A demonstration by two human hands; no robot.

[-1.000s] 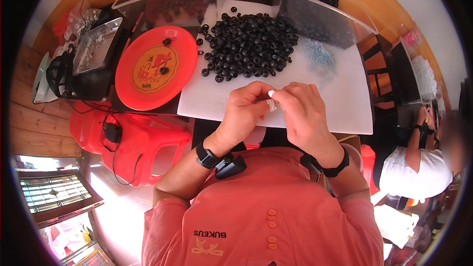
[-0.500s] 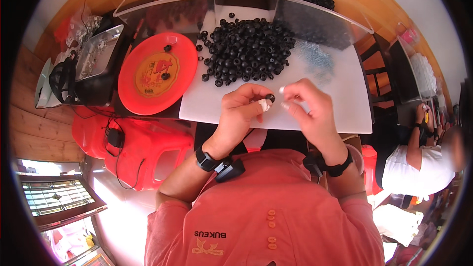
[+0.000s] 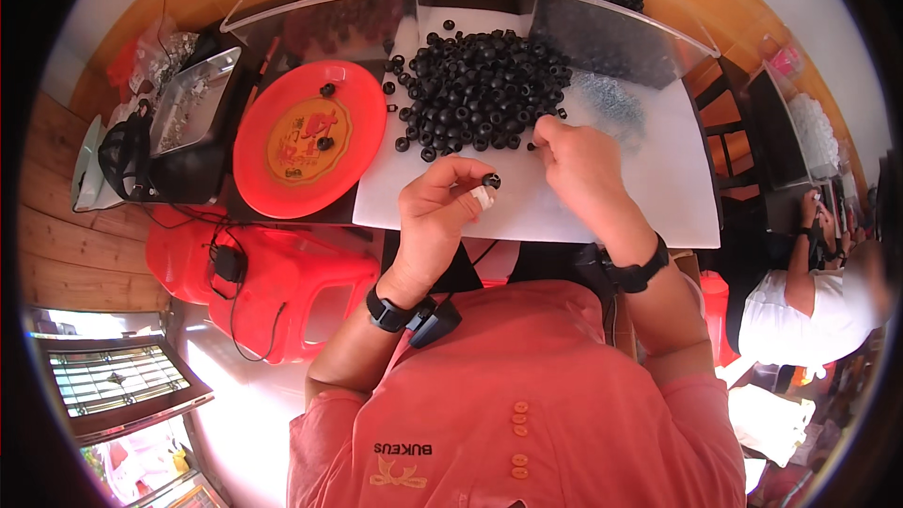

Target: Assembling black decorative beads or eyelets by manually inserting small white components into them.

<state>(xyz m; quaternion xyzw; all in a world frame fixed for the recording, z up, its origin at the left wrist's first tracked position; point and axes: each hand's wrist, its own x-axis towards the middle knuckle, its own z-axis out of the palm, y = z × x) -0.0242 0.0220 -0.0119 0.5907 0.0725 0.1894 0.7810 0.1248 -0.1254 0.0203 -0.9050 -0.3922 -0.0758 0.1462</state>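
Note:
My left hand, white wrapping on one fingertip, pinches a small round black part with an opening in it above the white board's near edge. To its right, my right hand reaches to the near right side of a heap of black round parts. Its fingers are closed and point down; a small dark bit shows at the fingertips, but whether they grip it cannot be made out. Right of the heap lies a scatter of tiny silvery-blue pieces.
Clear plastic bins with more black parts stand behind the heap. A red plate with two black parts lies left, beside a metal tray. Red stools stand below. A person in white works at far right.
My right hand has moved away from my left, forward to the heap's edge, and its fingers have closed downward. My left hand, still holding the black part, has shifted slightly left.

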